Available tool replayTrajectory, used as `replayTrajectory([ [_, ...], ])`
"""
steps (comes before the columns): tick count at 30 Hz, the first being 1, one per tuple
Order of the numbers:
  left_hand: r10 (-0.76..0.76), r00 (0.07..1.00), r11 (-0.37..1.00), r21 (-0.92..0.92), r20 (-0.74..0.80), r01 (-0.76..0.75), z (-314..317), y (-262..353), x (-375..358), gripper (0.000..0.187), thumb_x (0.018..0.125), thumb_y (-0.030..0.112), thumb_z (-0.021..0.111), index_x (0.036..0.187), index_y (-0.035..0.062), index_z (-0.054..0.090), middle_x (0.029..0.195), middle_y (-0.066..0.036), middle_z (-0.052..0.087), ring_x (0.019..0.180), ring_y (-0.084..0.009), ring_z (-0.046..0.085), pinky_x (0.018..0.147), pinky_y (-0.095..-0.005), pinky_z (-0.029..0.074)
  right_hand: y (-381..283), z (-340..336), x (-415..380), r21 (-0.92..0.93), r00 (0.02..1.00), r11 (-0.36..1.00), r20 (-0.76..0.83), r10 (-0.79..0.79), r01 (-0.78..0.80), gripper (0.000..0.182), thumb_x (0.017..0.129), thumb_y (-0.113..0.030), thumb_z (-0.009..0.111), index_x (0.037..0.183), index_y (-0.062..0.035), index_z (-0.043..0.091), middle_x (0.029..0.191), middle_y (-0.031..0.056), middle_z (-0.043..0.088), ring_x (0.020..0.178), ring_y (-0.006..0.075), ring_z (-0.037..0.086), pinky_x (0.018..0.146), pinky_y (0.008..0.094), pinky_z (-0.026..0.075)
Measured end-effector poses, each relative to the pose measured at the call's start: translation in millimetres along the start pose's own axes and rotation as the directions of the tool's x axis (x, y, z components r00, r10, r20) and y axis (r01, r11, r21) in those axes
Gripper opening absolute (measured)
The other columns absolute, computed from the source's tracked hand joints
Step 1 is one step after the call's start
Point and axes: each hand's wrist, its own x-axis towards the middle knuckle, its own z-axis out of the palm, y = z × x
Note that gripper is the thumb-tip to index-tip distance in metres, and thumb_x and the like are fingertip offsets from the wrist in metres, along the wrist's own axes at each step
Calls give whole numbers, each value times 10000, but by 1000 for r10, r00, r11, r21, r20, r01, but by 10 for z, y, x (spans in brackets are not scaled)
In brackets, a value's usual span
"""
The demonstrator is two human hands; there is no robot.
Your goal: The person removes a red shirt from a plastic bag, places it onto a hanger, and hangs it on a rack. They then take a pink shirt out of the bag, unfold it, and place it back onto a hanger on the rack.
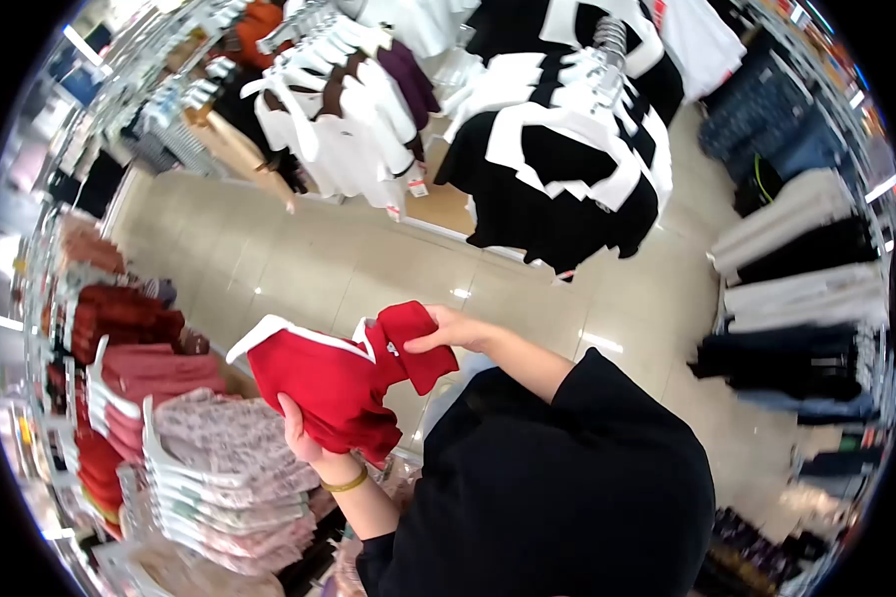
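the red shirt looks light and floppy, the left hand gripping its body underneath, the right hand pinching its folded sleeve.

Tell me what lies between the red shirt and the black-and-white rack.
In the head view, only bare beige floor lies between the red shirt, held by the left hand and right hand, and the black-and-white rack.
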Motion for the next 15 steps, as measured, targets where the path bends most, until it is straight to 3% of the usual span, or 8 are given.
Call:
replayTrajectory([
  [3, -122, 990, 989, -78, 66, 127, -85, 100, 252, 506, 979, 268, 359, 1402, 24, 227, 1450, -160, 259, 1321, -325, 280, 1093, -478, 215, 289, 42, 72, -287, 960, 957, -257, -114, 37, 529, 631, -57, 733, 1127, -33, 549, 1032, 72, 623, 948, 167, 580, 860, 298, 454],
  [4, 8, 1000, 996, 85, 15, -9, 155, 44, 360, 506, 980, 243, 355, 1426, 70, 191, 1469, -135, 227, 1332, -313, 263, 1092, -475, 216, 372, -20, 99, -350, 922, 937, -367, -125, -12, 511, 617, -96, 719, 1100, -37, 566, 993, 111, 633, 921, 208, 598, 831, 313, 469],
  [6, -7, 999, 994, 114, 46, 2, 164, 3, 535, 507, 981, 238, 352, 1432, 82, 180, 1474, -127, 217, 1337, -308, 256, 1092, -473, 216, 376, -162, 125, -407, 855, 911, -491, -163, -60, 496, 603, -135, 706, 1074, -40, 582, 954, 150, 643, 895, 249, 617, 801, 328, 484],
  [8, -64, 995, 995, 77, 80, 58, 31, 12, 686, 503, 984, 227, 334, 1443, 111, 162, 1482, -118, 201, 1344, -304, 243, 1091, -476, 214, 273, -289, 67, -606, 698, 749, -658, -284, -267, 406, 633, -144, 645, 1024, -41, 608, 861, 197, 646, 839, 293, 638, 747, 361, 500],
  [9, -73, 993, 995, 68, 92, 67, -93, 10, 757, 503, 984, 227, 334, 1443, 111, 162, 1482, -118, 201, 1344, -304, 243, 1091, -476, 214, 257, -401, 44, -607, 686, 746, -667, -292, -272, 406, 633, -144, 645, 1024, -41, 608, 861, 197, 646, 839, 293, 638, 747, 361, 500],
  [11, -231, 973, 968, -103, -24, 228, -277, -16, 909, 502, 985, 242, 329, 1439, 101, 168, 1478, -125, 209, 1340, -308, 250, 1088, -486, 218, 251, -673, -7, -578, 505, 757, -772, -386, -305, 297, 657, -82, 586, 949, -30, 610, 804, 139, 656, 771, 247, 637, 704, 347, 499],
  [13, -267, 963, 957, -110, 25, 268, -313, -46, 1073, 505, 983, 256, 334, 1432, 83, 180, 1473, -135, 218, 1335, -313, 259, 1086, -492, 223, 132, -941, -73, -531, 414, 793, -821, -394, -298, 236, 661, -40, 562, 889, -11, 618, 748, 122, 652, 714, 215, 637, 662, 325, 503],
  [15, -288, 956, 951, -104, 59, 293, -293, -83, 1202, 510, 981, 270, 339, 1425, 64, 192, 1468, -145, 227, 1331, -319, 268, 1083, -498, 227, -27, -1154, -99, -573, 331, 805, -797, -504, -154, 199, 680, 25, 504, 837, 0, 623, 701, 108, 646, 660, 167, 627, 618, 284, 494],
])
